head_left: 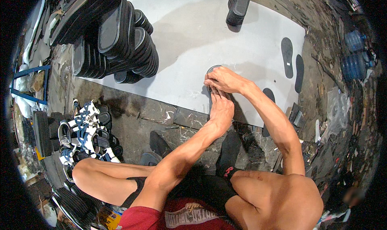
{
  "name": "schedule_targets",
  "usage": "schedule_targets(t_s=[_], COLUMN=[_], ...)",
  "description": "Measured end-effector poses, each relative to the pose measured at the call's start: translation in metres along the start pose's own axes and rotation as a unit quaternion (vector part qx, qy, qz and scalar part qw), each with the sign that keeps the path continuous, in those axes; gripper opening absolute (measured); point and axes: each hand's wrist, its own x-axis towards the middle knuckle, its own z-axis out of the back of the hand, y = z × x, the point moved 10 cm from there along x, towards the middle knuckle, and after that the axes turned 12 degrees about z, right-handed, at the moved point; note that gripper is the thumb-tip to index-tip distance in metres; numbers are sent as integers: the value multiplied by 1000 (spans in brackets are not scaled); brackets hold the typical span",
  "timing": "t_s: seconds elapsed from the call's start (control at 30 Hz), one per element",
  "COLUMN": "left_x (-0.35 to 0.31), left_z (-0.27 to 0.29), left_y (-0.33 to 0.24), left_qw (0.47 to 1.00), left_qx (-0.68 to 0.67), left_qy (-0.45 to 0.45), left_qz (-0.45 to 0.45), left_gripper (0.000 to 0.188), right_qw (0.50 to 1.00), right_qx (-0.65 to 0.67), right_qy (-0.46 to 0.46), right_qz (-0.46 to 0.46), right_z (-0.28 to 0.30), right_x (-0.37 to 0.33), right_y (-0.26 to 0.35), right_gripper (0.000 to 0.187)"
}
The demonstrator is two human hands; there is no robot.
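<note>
A dark shoe sole lies on the white board near its front edge, mostly covered by my hands. My left hand rests on it from the near side, fingers stretched forward and close together. Just beyond, my right hand reaches in from the right with bent fingers closed at the sole's left edge, near the left fingertips. Whatever small thing might be between those fingers is hidden. Farther right on the board lie a loose dark sole and another sole beside it.
Tall stacks of black soles stand on the white board at the left. A smaller sole stack is at the back. White and blue sandals are piled on the floor at left. Blue plastic bottles lie far right.
</note>
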Motion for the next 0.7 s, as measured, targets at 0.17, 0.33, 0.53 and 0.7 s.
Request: schedule_targets(t_s=[0.17, 0.33, 0.53, 0.7], left_x=[1, -5, -6, -18], left_z=[1, 5, 2, 15], left_y=[7, 11, 22, 53], left_qw=[998, 996, 993, 968], left_qx=[-9, -35, -93, -238], left_qy=[-52, -75, -57, -70], left_qz=[28, 29, 36, 22], left_gripper=[71, 76, 85, 92], right_qw=[986, 962, 920, 934], right_qx=[-97, -97, -95, -68], right_qy=[-134, -226, -355, -320], right_qz=[1, -120, -134, -141], right_z=[27, 51, 22, -24], right_x=[0, -37, -121, -154], right_y=[-17, -51, -21, 50], right_gripper=[29, 29, 25, 15])
